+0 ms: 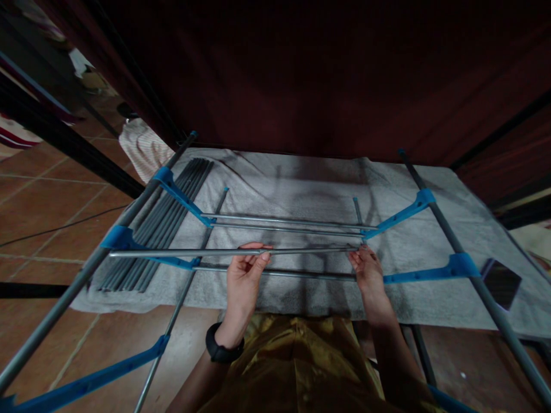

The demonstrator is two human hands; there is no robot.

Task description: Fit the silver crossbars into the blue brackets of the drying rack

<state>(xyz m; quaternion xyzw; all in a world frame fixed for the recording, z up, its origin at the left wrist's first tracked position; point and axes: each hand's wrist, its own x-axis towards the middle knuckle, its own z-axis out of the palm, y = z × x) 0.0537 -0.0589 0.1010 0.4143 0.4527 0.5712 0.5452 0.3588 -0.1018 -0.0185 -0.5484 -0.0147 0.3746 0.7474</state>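
Note:
A grey metal rod (pixel 185 252) lies crosswise over a drying rack frame (pixel 129 215) with blue plastic brackets (pixel 176 192). My left hand (pixel 244 275) is closed on the rod near its middle, a black watch on that wrist. My right hand (pixel 365 265) pinches the rod's right end beside a blue bracket (pixel 430 272). Two more rods (pixel 284 223) sit fitted between the farther brackets.
A grey towel (pixel 301 183) covers the tiled floor (pixel 47 212) under the rack. A bundle of spare grey rods (pixel 167 218) lies on its left part. A dark flat object (pixel 501 282) rests at the right. Dark red cloth (pixel 322 74) hangs behind.

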